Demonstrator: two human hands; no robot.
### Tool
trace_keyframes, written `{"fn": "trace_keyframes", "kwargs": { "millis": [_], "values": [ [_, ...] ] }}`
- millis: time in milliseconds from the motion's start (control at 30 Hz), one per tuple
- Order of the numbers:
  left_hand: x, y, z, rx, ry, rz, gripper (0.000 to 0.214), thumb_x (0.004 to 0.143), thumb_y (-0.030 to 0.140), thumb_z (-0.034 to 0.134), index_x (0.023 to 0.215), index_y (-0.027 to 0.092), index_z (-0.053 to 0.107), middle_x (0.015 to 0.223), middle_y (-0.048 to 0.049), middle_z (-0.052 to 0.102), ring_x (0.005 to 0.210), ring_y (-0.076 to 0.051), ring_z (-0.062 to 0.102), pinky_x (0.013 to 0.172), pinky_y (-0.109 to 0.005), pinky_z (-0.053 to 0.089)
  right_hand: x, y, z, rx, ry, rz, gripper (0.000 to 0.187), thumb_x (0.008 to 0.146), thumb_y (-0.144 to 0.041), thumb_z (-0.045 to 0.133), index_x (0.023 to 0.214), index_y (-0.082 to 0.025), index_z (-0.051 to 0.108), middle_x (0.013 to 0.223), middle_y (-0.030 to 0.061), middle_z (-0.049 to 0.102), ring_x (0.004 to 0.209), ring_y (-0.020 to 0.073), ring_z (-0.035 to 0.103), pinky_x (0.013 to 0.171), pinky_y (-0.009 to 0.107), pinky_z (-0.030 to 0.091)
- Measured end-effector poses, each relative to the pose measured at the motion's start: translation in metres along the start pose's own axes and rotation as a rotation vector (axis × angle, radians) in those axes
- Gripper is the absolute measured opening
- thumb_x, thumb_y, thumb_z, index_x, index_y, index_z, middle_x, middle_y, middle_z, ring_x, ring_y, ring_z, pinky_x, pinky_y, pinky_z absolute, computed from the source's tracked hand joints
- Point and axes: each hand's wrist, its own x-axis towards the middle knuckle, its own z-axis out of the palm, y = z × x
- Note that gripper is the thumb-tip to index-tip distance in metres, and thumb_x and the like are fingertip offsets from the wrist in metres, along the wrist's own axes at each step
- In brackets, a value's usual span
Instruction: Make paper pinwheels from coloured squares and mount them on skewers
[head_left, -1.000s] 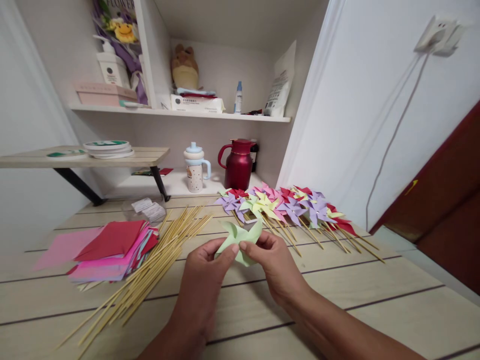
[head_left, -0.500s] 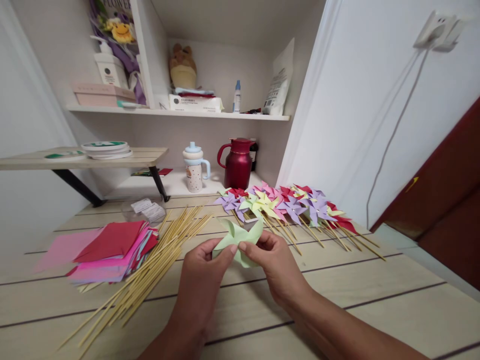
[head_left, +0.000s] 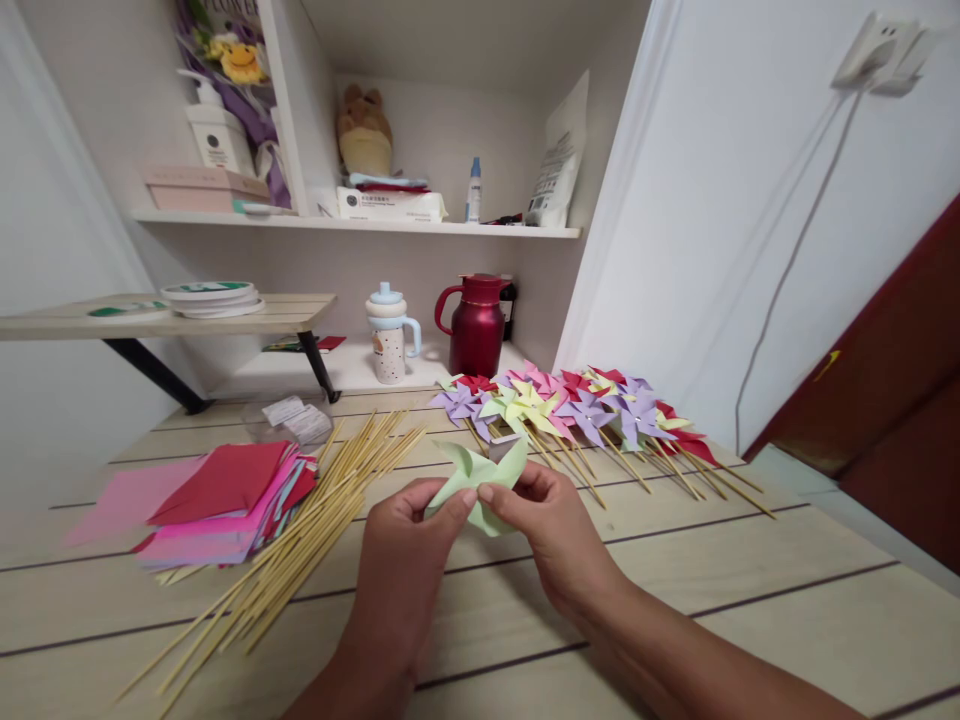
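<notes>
Both hands pinch a light green paper pinwheel (head_left: 480,478) just above the wooden table (head_left: 675,600). My left hand (head_left: 409,560) grips its left side with thumb and fingers closed. My right hand (head_left: 551,535) holds the right side, thumb pressed at the centre. Behind the hands lies a row of finished pinwheels (head_left: 570,405) in purple, yellow, pink and red on sticks. To the left lie several loose bamboo sticks (head_left: 315,520).
A stack of red and pink paper squares (head_left: 217,500) lies at the left. A red jug (head_left: 476,325) and a lidded cup (head_left: 390,335) stand at the back under a shelf (head_left: 360,226). A small raised board (head_left: 172,312) holds tape rolls. A white wall is at the right.
Hardly anything has moved; the hands keep pinching the green pinwheel in the same spot, and the view has shifted very slightly.
</notes>
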Motion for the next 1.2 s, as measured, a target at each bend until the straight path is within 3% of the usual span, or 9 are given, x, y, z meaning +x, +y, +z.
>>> {"fn": "trace_keyframes", "kwargs": {
  "millis": [267, 433, 533, 667, 900, 1067, 1200],
  "values": [
    [0.002, 0.001, 0.000, 0.046, 0.078, 0.006, 0.023, 0.064, 0.029, 0.078, 0.084, 0.017, 0.079, 0.076, -0.0029, 0.077, 0.075, -0.021, 0.067, 0.067, -0.026, 0.050, 0.000, -0.001, 0.002, -0.011, -0.009, 0.020, 0.020, 0.067, -0.029, 0.082, 0.082, -0.017, 0.076, 0.077, 0.0015, 0.072, 0.067, 0.0124, 0.058, 0.066, 0.025, 0.045],
    [0.008, -0.003, -0.004, 0.034, 0.132, -0.021, 0.024, 0.065, 0.030, 0.077, 0.084, 0.017, 0.079, 0.078, -0.0035, 0.078, 0.074, -0.020, 0.067, 0.069, -0.026, 0.049, 0.005, -0.002, 0.002, -0.035, -0.066, -0.003, 0.023, 0.072, -0.032, 0.079, 0.089, -0.018, 0.072, 0.085, 0.0028, 0.072, 0.078, 0.0155, 0.061, 0.073, 0.027, 0.047],
    [0.013, -0.005, -0.008, -0.038, 0.177, -0.060, 0.024, 0.064, 0.030, 0.078, 0.083, 0.016, 0.078, 0.081, -0.0043, 0.078, 0.071, -0.020, 0.068, 0.068, -0.027, 0.050, 0.011, -0.006, -0.003, -0.055, -0.005, -0.038, 0.030, 0.075, -0.036, 0.077, 0.100, -0.021, 0.068, 0.092, 0.0033, 0.071, 0.084, 0.0175, 0.063, 0.079, 0.030, 0.048],
    [0.020, -0.009, -0.012, -0.125, 0.203, -0.121, 0.022, 0.063, 0.026, 0.079, 0.082, 0.015, 0.078, 0.079, -0.0055, 0.078, 0.075, -0.021, 0.070, 0.071, -0.028, 0.051, 0.025, -0.014, -0.018, -0.143, 0.108, -0.134, 0.032, 0.077, -0.039, 0.074, 0.103, -0.021, 0.066, 0.092, 0.0045, 0.071, 0.086, 0.0192, 0.064, 0.081, 0.033, 0.048],
    [0.032, -0.022, -0.020, -0.189, 0.218, -0.190, 0.022, 0.064, 0.016, 0.081, 0.085, 0.011, 0.077, 0.089, -0.0104, 0.078, 0.087, -0.022, 0.070, 0.093, -0.036, 0.047, 0.055, -0.020, -0.059, -0.249, 0.323, -0.232, 0.026, 0.078, -0.042, 0.067, 0.092, -0.020, 0.067, 0.083, 0.0031, 0.069, 0.075, 0.0169, 0.062, 0.072, 0.031, 0.048],
    [0.037, -0.022, -0.023, -0.203, 0.261, -0.193, 0.015, 0.070, 0.013, 0.077, 0.085, 0.017, 0.075, 0.091, -0.0045, 0.077, 0.095, -0.019, 0.068, 0.098, -0.034, 0.044, 0.068, -0.018, -0.080, -0.428, 0.332, -0.225, 0.026, 0.078, -0.044, 0.063, 0.081, -0.018, 0.066, 0.067, 0.0014, 0.064, 0.060, 0.0154, 0.056, 0.055, 0.027, 0.042],
    [0.042, -0.020, -0.023, -0.285, 0.238, -0.155, 0.011, 0.075, 0.011, 0.073, 0.081, 0.020, 0.074, 0.098, -0.0027, 0.076, 0.104, -0.018, 0.066, 0.099, -0.030, 0.045, 0.071, -0.018, -0.087, -0.653, 0.246, -0.213, 0.022, 0.077, -0.039, 0.063, 0.075, -0.018, 0.067, 0.065, 0.0009, 0.064, 0.058, 0.0151, 0.054, 0.055, 0.027, 0.040]
  ]
}}
